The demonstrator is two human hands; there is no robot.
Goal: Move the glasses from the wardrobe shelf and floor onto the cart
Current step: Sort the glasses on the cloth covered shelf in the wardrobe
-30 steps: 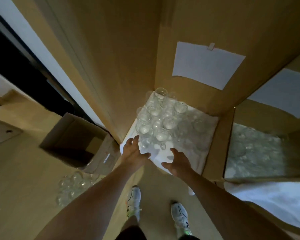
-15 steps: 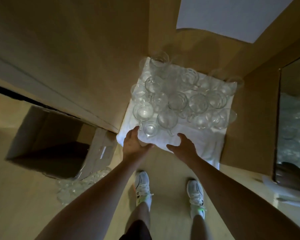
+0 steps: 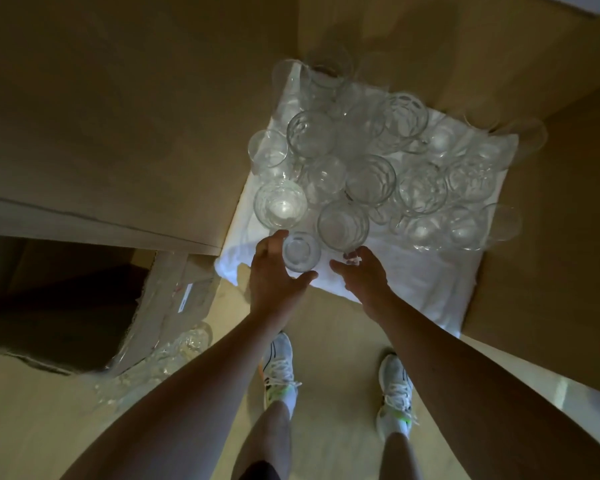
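Several clear glasses [image 3: 371, 180] stand crowded on a white cloth [image 3: 416, 271] on the wardrobe's bottom shelf. My left hand [image 3: 274, 271] curls round a small glass [image 3: 301, 252] at the cloth's front edge, fingers on its left side and thumb under it. Beside it, my right hand [image 3: 361, 271] pinches the near lower side of a larger glass [image 3: 343, 225]. More glasses [image 3: 177, 351] lie on the floor at the left, partly behind my left forearm. No cart is in view.
An open cardboard box [image 3: 66, 306] sits on the floor to the left, against the wardrobe's side panel [image 3: 118, 133]. Wooden wardrobe walls [image 3: 551, 220] close in the shelf at the back and right. My two white shoes [image 3: 281, 372] stand on the floor below.
The view has moved closer to the shelf. Both hands have moved forward from the cloth's front edge onto the two nearest glasses.
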